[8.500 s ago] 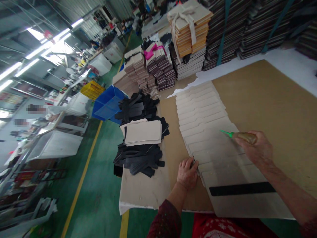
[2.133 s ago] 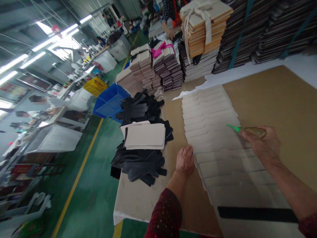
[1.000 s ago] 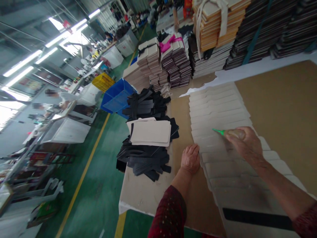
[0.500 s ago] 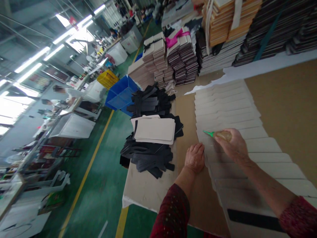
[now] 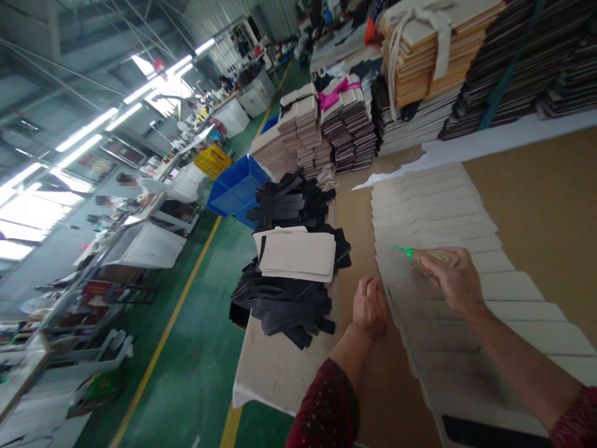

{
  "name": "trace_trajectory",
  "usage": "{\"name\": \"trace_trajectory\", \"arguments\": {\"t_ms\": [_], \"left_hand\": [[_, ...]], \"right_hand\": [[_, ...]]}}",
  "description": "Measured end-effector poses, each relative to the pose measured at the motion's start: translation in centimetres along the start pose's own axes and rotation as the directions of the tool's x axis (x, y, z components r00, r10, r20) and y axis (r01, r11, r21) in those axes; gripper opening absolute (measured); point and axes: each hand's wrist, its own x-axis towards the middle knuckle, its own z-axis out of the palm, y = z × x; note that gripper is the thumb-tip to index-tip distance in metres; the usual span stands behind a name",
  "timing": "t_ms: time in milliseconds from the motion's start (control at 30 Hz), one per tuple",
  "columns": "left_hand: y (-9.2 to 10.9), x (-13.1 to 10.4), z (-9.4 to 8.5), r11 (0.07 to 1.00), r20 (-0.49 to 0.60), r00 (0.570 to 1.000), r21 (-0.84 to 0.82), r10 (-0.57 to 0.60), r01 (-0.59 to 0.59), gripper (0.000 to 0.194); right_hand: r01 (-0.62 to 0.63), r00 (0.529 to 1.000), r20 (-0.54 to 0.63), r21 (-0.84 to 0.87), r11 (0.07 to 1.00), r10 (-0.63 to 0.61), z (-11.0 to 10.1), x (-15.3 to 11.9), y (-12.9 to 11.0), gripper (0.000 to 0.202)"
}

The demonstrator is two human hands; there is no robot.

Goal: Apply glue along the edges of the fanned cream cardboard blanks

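Observation:
My right hand [image 5: 459,280] is closed round a squeeze bottle [image 5: 436,256] with a brownish body and a thin green nozzle. Its tip points left, above a row of overlapping pale panels [image 5: 420,214]. My left hand [image 5: 370,308] rests on the brown board by the panels' left edge, fingers curled together; whatever may be under them is hidden. A black strip [image 5: 489,430] lies across the nearest panel. To the left, two or so pale panels [image 5: 298,254] lie on a heap of black strips [image 5: 291,311].
Tied stacks of panels [image 5: 349,127] stand at the table's far side, beside an orange-edged stack [image 5: 420,68]. Blue crates [image 5: 240,183] and a yellow crate [image 5: 212,162] are left of the table. Across the green aisle [image 5: 186,336], people sit at workbenches.
My right hand has moved slightly right with the bottle, its nozzle lifting away from the panels' left edge. My left hand's fingers have drawn in. The camera view has shifted a little.

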Motion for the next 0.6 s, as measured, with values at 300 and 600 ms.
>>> {"name": "trace_trajectory", "arguments": {"t_ms": [300,600], "left_hand": [[-2.3,6.9,0.7,0.994,0.086,0.991,-0.022,0.105,-0.104,0.045],[-2.4,6.9,1.1,0.995,0.126,0.987,-0.016,0.104,-0.103,0.048]], "right_hand": [[0.099,0.995,-0.003,-0.143,0.985,-0.100,0.9,0.4,-1.3,0.061],[0.128,0.992,0.028,-0.196,0.972,-0.124,2.1,1.0,-1.1,0.064]]}}
